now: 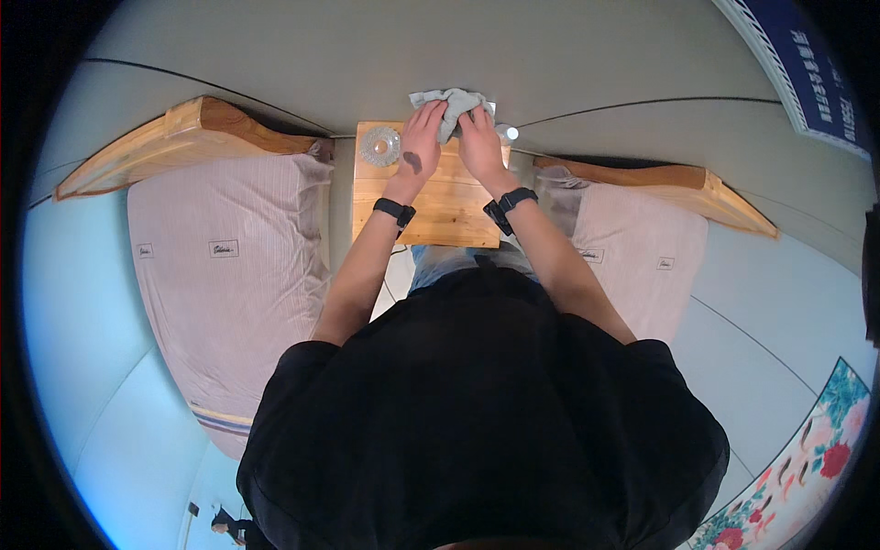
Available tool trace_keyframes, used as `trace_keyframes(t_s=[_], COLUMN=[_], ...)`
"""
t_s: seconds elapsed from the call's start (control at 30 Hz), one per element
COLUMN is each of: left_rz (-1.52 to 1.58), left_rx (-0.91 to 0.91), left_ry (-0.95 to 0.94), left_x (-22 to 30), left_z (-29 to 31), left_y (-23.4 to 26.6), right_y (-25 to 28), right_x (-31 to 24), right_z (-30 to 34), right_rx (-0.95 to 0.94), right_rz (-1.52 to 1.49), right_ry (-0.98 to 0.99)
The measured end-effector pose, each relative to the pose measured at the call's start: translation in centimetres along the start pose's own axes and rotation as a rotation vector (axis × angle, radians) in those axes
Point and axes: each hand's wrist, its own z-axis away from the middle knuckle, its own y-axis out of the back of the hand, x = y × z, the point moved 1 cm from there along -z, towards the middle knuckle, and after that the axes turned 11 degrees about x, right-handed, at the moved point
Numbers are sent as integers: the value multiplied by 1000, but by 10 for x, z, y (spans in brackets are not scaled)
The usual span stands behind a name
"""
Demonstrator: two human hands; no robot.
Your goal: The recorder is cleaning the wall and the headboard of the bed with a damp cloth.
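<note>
A crumpled grey-green cloth [451,103] lies at the far edge of a small wooden bedside table [440,206]. My left hand [420,139] and my right hand [479,137] both grip it, side by side, fingers curled into the fabric. Each wrist wears a black band. A round glass ashtray [380,146] stands on the table just left of my left hand.
Two beds flank the table, each with a pale striped pillow [229,247] and a wooden headboard [197,128]. A small white round object [511,133] shows at the table's far right corner. A floral fabric [807,467] lies at the lower right. A wall is behind.
</note>
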Motion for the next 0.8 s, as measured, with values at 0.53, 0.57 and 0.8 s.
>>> trace_keyframes(t_s=[0.53,0.57,0.8], left_rz=[403,361,71], left_rx=[169,274,504], left_ry=[-21,-67,-245], left_x=[86,98,192], left_z=[-36,-42,-95], left_y=[-17,-11,-4], right_y=[103,119,235], right_x=[3,-8,-21], right_z=[-22,-31,-67], right_rx=[258,280,477], right_rz=[-289,-290,-163], right_ry=[-41,-46,274])
